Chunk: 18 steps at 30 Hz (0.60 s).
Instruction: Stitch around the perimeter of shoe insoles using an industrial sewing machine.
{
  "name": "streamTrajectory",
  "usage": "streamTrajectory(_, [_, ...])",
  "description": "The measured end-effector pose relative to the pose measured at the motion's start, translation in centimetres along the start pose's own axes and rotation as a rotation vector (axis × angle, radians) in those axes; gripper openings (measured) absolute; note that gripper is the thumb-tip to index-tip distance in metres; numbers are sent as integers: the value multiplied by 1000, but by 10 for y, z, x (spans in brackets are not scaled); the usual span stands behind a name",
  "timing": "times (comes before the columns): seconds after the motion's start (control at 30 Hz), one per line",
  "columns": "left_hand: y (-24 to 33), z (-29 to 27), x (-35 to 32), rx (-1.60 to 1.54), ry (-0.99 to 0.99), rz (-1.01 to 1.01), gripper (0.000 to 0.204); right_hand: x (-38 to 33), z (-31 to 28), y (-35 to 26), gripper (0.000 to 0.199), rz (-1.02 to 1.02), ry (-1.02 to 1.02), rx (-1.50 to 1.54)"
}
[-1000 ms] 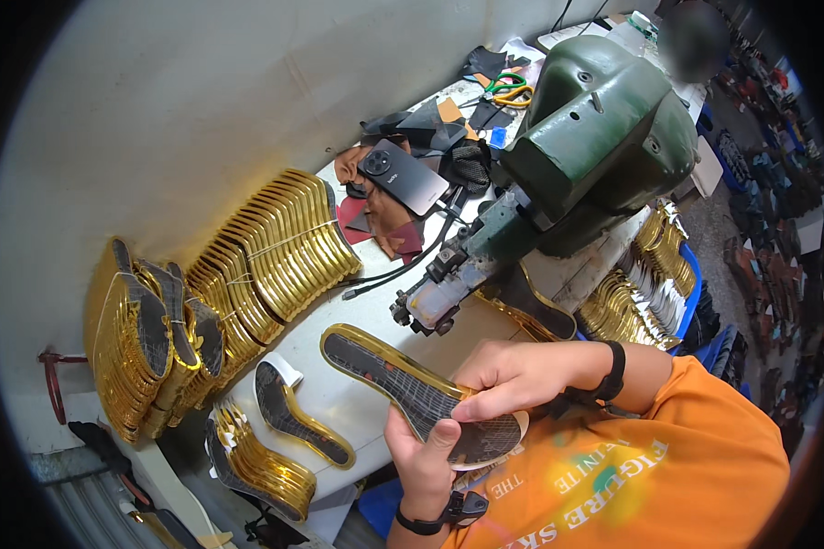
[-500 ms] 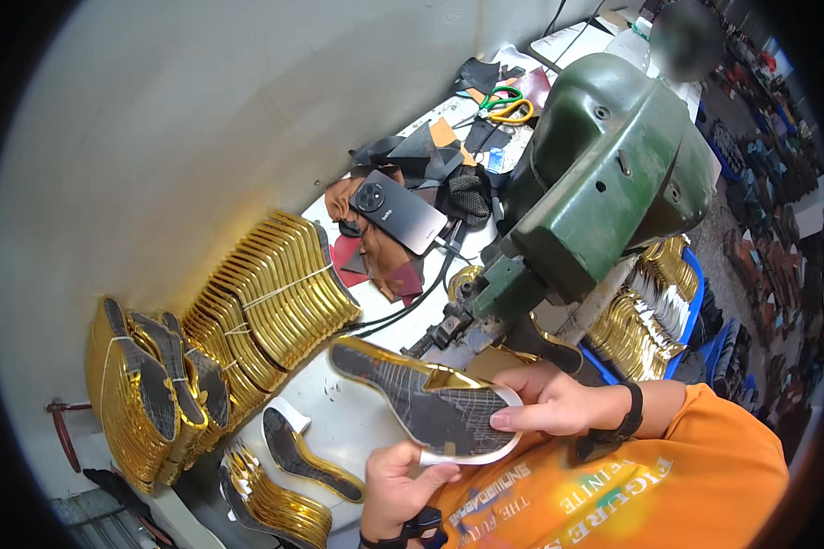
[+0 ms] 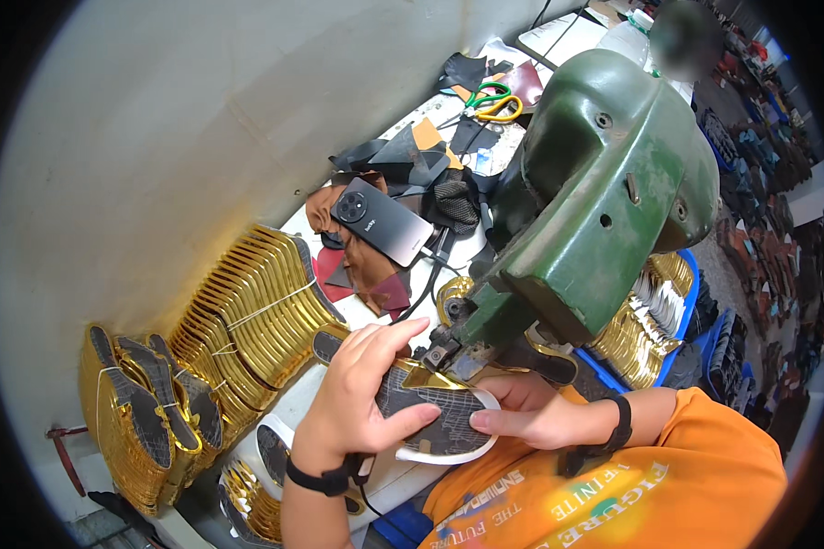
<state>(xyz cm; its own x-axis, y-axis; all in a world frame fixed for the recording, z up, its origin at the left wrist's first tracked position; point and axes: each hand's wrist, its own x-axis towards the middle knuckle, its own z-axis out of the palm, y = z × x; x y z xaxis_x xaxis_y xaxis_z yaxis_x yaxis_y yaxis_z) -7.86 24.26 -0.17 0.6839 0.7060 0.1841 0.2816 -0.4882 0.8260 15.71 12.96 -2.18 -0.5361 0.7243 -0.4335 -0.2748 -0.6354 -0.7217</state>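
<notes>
Gold-edged insole [image 3: 450, 403] held just beside the machine head [image 3: 447, 352].
Right hand [image 3: 525, 412] pinches its broad end, thumb on top, seemingly for steadiness; left hand [image 3: 366, 389] lies across its middle, fingers spread, apparently supporting. Behind stands the green machine [image 3: 604, 201]; stacked insoles [image 3: 256, 311] at left are banded, presumably against slipping.

Machine [image 3: 604, 201]: dark green. Below-left of it, insole [image 3: 453, 428]: dark grey, pale crisscross lines, gold strip, white rim. Left of machine: insole stack [image 3: 252, 306], shiny gold ribbing; phone [image 3: 384, 224], black fading to silver. Bin [image 3: 695, 285] right below machine: blue. Shirt [image 3: 687, 457] below machine: orange, white lettering, multicolour blotches.
</notes>
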Motion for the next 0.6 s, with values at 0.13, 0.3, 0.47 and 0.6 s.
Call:
streamTrajectory(0.13, [-2, -2, 16, -94, -142, -41, 77, -3, 0, 8, 34, -27, 20, -41])
streamTrajectory(0.3, [-7, 0, 17, -139, -151, -61, 76, -6, -4, 7, 30, 13, -121, -174])
streamTrajectory(0.47, [-6, -1, 19, -141, -166, -84, 68, -8, -6, 14, 28, 85, -101, -166])
streamTrajectory(0.6, [-7, 1, 16, -170, -164, -158, 60, -7, -6, 18, 28, 10, -72, -216])
